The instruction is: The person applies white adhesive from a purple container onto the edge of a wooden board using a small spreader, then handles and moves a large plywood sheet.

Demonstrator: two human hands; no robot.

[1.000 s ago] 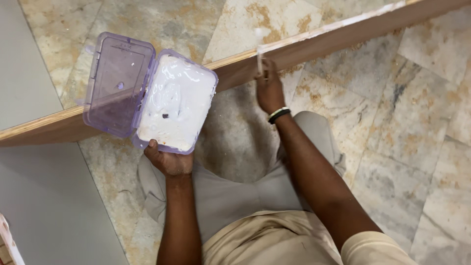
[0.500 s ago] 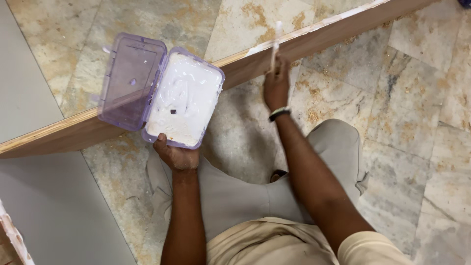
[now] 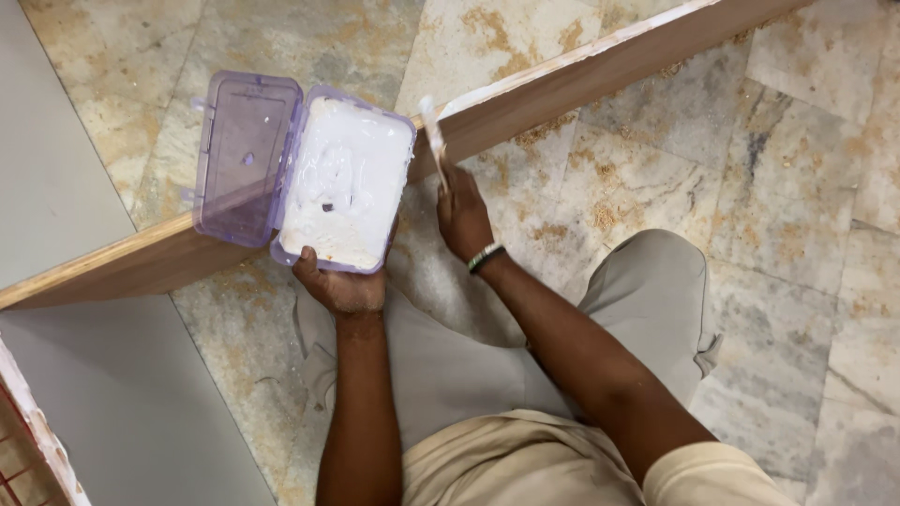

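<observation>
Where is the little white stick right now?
In the head view, the white stick is up in the right hand, just right of the purple box of white paste, its tip at the wooden board's edge.

floor right of wooden board (image 3: 600, 70): open | left: glue box (image 3: 342, 183) blocks

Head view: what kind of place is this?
Probably an indoor carpentry or furniture-fitting site: a wooden board stands on edge on a marble floor, sawdust lies beside it, and the left hand holds a tub of white paste.
</observation>
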